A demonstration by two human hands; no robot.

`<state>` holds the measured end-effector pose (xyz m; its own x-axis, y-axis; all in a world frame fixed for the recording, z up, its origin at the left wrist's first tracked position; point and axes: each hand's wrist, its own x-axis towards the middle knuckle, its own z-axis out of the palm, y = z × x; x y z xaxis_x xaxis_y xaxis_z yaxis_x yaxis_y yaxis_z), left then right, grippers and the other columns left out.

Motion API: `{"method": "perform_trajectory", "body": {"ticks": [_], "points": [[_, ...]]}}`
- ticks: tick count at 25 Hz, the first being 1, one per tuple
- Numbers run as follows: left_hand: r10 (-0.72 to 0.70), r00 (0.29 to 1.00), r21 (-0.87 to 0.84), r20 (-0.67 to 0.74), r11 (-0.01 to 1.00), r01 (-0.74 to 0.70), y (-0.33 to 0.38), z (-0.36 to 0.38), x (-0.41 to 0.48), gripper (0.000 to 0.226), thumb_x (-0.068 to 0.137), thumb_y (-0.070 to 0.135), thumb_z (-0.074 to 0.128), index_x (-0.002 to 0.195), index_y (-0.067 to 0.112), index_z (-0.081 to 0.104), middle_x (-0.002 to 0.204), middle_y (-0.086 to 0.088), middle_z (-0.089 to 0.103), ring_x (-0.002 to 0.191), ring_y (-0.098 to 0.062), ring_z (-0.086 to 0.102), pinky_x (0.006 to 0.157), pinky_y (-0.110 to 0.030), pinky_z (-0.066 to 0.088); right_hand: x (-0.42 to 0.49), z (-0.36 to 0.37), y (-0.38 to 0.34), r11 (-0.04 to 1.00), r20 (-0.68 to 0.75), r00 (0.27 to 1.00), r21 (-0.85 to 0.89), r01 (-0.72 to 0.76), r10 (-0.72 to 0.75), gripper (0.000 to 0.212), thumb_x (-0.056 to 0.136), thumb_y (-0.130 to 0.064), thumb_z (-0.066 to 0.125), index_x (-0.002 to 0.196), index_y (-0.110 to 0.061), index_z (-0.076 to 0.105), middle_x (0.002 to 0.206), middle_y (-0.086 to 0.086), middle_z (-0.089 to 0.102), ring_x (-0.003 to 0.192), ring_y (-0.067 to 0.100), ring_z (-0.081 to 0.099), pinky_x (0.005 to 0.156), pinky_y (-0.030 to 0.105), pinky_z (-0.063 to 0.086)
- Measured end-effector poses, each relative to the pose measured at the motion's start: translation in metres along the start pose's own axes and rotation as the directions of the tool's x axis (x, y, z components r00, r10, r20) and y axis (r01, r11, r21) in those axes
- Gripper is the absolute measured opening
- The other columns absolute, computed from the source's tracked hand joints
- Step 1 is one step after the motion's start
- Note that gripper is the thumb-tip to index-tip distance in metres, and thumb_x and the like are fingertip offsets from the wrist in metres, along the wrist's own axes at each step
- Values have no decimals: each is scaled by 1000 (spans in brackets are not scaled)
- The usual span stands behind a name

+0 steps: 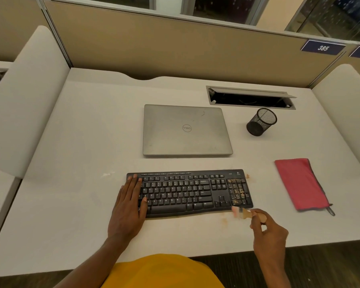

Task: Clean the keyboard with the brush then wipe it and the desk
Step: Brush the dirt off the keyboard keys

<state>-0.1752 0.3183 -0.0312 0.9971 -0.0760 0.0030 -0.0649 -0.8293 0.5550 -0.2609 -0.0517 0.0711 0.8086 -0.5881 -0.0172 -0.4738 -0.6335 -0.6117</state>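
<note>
A black keyboard (187, 192) lies on the white desk (81, 215), with brown crumbs scattered over its number pad at the right end. My left hand (129, 202) rests flat with straight fingers on the keyboard's left end. My right hand (268, 229) grips the wooden handle of a small brush (245, 213). Its blurred bristles sit at the keyboard's front right corner. A folded red cloth (299, 183) lies on the desk to the right of the keyboard.
A closed silver laptop (185, 129) lies behind the keyboard. A black mesh pen cup (261, 121) stands to its right, before an open cable hatch (249, 98). Crumbs dot the desk near the keyboard's right side. White side panels flank the desk.
</note>
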Motion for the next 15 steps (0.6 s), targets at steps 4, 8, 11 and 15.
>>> {"method": "perform_trajectory", "body": {"ticks": [4, 8, 11, 15], "points": [[-6, 1000, 1, -10, 1000, 6, 0, 0, 0, 68, 108, 46, 32, 169, 22, 15, 176, 6, 9, 162, -6, -1, 131, -43, 17, -3, -2, -12, 992, 8, 1000, 121, -24, 24, 15, 98, -18, 56, 102, -17, 70, 74, 2, 64, 70, 16, 59, 60, 32, 49], [-8, 1000, -3, -11, 1000, 8, 1, 0, 0, 67, 108, 45, 33, 169, 23, 15, 176, 6, 9, 162, -6, 0, 131, -44, 18, -2, 10, -38, 984, 155, 987, 179, 18, -46, 18, 100, -12, 54, 92, -15, 70, 77, -2, 68, 75, 1, 59, 57, 18, 43], [-5, 1000, -8, -10, 1000, 5, 0, 1, 0, 67, 108, 44, 33, 169, 22, 15, 176, 6, 10, 162, -6, 0, 131, -44, 18, 5, 14, -30, 989, 51, 996, 132, 69, -76, 18, 100, -21, 53, 102, -18, 70, 71, -5, 65, 66, 11, 61, 56, 22, 48], [0, 1000, 5, -4, 1000, 0, 0, 1, 0, 67, 108, 44, 33, 169, 22, 15, 176, 5, 9, 162, -6, 0, 132, -44, 17, 2, 14, -32, 991, -17, 994, 68, 112, -111, 30, 96, -41, 46, 119, -31, 63, 85, -6, 62, 91, 28, 47, 66, 38, 45]]}}
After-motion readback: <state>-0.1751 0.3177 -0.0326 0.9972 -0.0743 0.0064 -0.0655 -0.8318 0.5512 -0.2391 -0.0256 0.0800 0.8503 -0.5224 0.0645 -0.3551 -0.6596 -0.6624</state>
